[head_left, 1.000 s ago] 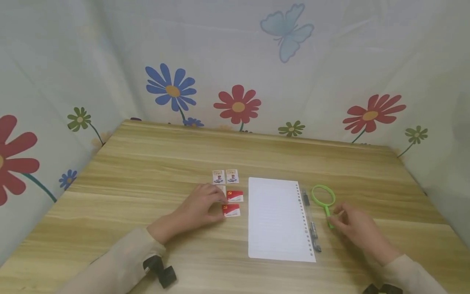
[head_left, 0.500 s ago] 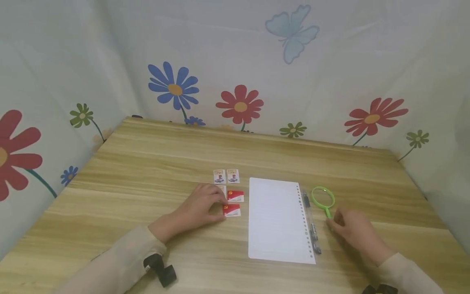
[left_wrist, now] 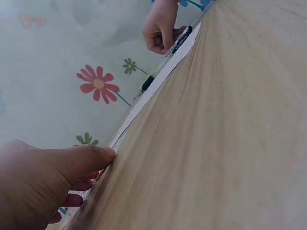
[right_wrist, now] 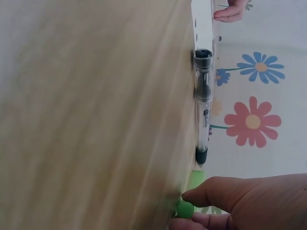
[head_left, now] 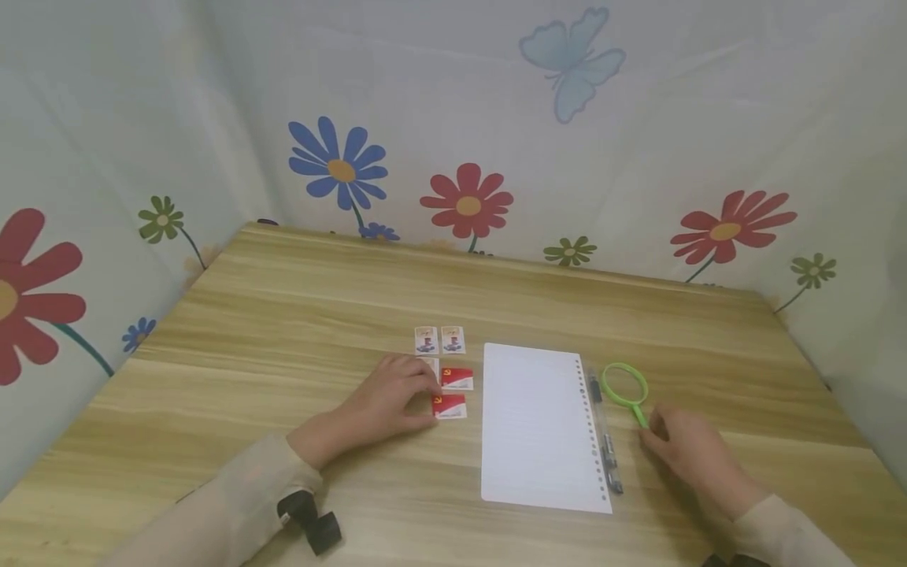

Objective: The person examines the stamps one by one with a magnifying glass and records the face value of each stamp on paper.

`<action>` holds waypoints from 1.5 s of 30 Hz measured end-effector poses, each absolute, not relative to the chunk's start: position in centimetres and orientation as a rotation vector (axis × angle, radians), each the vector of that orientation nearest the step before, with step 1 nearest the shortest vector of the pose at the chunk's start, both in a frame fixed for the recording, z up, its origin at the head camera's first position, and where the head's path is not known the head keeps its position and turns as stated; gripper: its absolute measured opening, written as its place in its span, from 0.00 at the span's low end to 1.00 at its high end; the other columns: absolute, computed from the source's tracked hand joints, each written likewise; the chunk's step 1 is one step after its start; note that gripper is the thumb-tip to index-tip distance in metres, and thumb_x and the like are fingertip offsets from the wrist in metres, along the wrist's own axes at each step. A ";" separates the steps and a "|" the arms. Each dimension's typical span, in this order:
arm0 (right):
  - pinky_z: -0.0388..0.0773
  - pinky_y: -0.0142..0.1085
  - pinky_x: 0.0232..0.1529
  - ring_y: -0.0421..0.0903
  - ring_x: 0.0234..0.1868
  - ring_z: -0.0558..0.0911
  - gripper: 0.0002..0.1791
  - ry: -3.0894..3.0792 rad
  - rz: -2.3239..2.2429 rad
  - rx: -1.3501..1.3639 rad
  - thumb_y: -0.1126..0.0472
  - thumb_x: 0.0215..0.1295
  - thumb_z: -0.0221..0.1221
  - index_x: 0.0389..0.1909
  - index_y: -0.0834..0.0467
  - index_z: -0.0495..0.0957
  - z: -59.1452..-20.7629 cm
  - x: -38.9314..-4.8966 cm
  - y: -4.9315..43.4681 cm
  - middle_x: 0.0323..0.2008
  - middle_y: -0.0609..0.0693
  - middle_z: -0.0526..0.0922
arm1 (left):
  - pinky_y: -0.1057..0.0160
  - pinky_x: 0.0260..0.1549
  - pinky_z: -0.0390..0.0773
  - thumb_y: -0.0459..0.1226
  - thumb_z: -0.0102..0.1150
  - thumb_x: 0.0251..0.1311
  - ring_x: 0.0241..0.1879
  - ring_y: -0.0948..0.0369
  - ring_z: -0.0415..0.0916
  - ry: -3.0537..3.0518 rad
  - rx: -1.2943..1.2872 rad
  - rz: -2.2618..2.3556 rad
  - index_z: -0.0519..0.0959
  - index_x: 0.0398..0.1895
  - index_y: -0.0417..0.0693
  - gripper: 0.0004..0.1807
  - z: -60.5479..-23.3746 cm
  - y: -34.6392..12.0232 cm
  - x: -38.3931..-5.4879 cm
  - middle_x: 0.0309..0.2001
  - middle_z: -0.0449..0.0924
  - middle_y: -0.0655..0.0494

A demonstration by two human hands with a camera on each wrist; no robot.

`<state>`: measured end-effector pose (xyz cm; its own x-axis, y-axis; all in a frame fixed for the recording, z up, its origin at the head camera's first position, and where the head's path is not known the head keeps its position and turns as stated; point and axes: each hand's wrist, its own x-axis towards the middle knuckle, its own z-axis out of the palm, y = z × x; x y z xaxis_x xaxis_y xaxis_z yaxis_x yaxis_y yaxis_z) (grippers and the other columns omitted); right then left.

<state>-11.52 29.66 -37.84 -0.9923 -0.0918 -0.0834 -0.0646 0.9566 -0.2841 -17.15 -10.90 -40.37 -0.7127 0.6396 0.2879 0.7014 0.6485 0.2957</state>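
My left hand (head_left: 386, 399) rests on the table at the left side of a lower red-and-white stamp (head_left: 451, 406); its thumb and fingertips touch down around that edge. Another red-and-white stamp (head_left: 457, 379) lies just above. Beside it, a paler stamp (head_left: 431, 364) is mostly hidden under the fingers. In the right wrist view, my right hand (right_wrist: 254, 199) pinches the green handle end (right_wrist: 185, 209) of a magnifying glass between thumb and fingers. The head view shows the magnifying glass (head_left: 639, 415) low over the wood, its round lens pointing away from me.
Two pale picture stamps (head_left: 439, 341) lie side by side farther back. A white punched sheet of paper (head_left: 538, 425) sits between the hands, with a clear pen (head_left: 607, 445) along its right edge. A flowered cloth (head_left: 397, 87) stands behind the wooden table (head_left: 340, 291).
My right hand's fingers have closed on the magnifying glass handle, covering its lower end. The left hand stays by the stamps. The head view has shifted slightly.
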 end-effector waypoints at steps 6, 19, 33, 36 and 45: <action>0.67 0.33 0.20 0.43 0.20 0.69 0.08 3.022 -0.428 -0.103 0.63 0.58 0.60 0.27 0.63 0.73 -37.4 -11.3 30.1 0.18 0.48 0.73 | 0.50 0.56 0.69 0.45 0.71 0.47 0.51 0.55 0.73 -2.711 -1.103 -0.588 0.84 0.40 0.51 0.16 -40.4 -10.9 -17.2 0.43 0.80 0.57; 0.68 0.33 0.20 0.41 0.21 0.69 0.05 3.093 -0.367 -0.206 0.63 0.61 0.58 0.29 0.60 0.75 -35.1 -11.1 30.8 0.20 0.46 0.74 | 0.50 0.56 0.69 0.45 0.71 0.47 0.51 0.55 0.74 -2.692 -1.108 -0.567 0.84 0.40 0.52 0.16 -40.6 -11.1 -17.2 0.43 0.80 0.58; 0.62 0.29 0.19 0.38 0.20 0.66 0.04 3.168 -0.310 -0.398 0.62 0.61 0.61 0.28 0.55 0.75 -32.2 -11.6 26.5 0.18 0.43 0.71 | 0.48 0.58 0.68 0.45 0.70 0.49 0.54 0.54 0.73 -2.729 -1.121 -0.603 0.83 0.42 0.51 0.16 -40.2 -11.1 -17.1 0.45 0.80 0.57; 0.63 0.29 0.19 0.38 0.21 0.66 0.04 3.171 -0.312 -0.445 0.62 0.61 0.61 0.29 0.55 0.76 -31.9 -11.8 25.2 0.19 0.43 0.71 | 0.48 0.58 0.68 0.45 0.71 0.49 0.53 0.54 0.73 -2.730 -1.114 -0.604 0.83 0.42 0.52 0.17 -40.3 -11.0 -17.1 0.44 0.80 0.57; 0.63 0.27 0.21 0.37 0.21 0.65 0.06 3.191 -0.310 -0.669 0.60 0.60 0.63 0.29 0.54 0.75 -31.6 -12.0 21.8 0.19 0.42 0.69 | 0.48 0.58 0.68 0.46 0.71 0.48 0.54 0.55 0.73 -2.735 -1.106 -0.598 0.83 0.41 0.52 0.17 -40.3 -11.1 -17.1 0.44 0.80 0.58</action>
<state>-12.02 21.77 -31.62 -0.9079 -0.3837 0.1686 -0.4090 0.8990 -0.1566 -17.06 -11.07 -40.34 -0.7226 0.6387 0.2644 0.6908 0.6526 0.3114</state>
